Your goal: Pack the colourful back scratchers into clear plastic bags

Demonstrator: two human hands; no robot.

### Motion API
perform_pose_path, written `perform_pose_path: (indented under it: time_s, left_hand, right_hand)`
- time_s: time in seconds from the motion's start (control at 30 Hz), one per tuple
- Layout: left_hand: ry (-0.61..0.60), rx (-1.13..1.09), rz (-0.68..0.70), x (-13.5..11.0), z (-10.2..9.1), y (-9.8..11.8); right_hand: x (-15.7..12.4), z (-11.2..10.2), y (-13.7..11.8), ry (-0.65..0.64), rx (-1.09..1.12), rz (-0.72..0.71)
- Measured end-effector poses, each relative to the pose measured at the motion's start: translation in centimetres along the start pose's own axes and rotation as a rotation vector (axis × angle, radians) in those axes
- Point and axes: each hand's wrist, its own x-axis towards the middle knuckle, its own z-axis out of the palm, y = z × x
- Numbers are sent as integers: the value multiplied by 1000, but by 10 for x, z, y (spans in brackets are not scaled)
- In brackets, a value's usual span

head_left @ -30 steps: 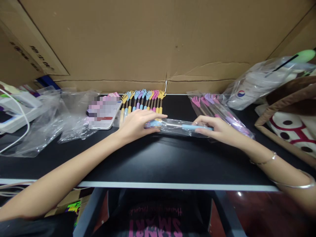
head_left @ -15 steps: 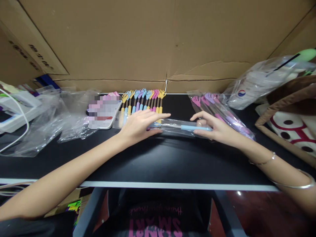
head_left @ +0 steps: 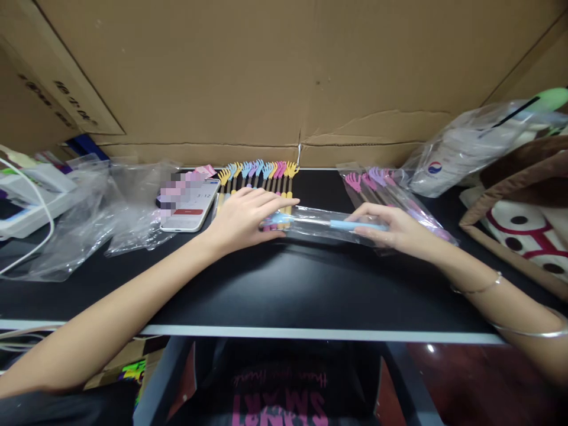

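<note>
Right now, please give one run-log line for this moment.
left hand: presses clear sleeve | right hand: holds blue back scratcher inside | desk

A table (head_left: 275,296) runs left to right in front of a cardboard wall (head_left: 284,77) that stands along its far edge. At the middle of the table a sleeve (head_left: 323,228) lies crosswise with a scratcher (head_left: 328,225) inside it. The left hand (head_left: 244,222) rests on the sleeve's left end, the right hand (head_left: 390,228) on its right end. Just behind the left hand a row of scratchers (head_left: 257,180) lies side by side, heads toward the wall. Left of the row is a phone (head_left: 189,204), and farther left lie loose bags (head_left: 102,207). Behind the right hand is a pile of bagged scratchers (head_left: 390,189), with a big bag (head_left: 465,148) to its right.
</note>
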Motion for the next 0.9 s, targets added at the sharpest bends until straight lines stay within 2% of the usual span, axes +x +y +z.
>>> perform_pose_path:
  time_s: [0.2, 0.63, 0.8, 0.9]
  left_hand:
    - [-56, 30, -44, -2, -2, -12]
    - [8, -27, 30, -4, 3, -9]
    - [-26, -43, -10, -4, 3, -9]
    - [-36, -64, -37, -4, 2, -11]
  right_hand:
    - [1, -7, -1, 20, 3, 37]
    - [3, -5, 3, -1, 7, -37]
    - [1, -7, -2, -18, 37, -16]
    - [1, -7, -1, 2, 134, 4]
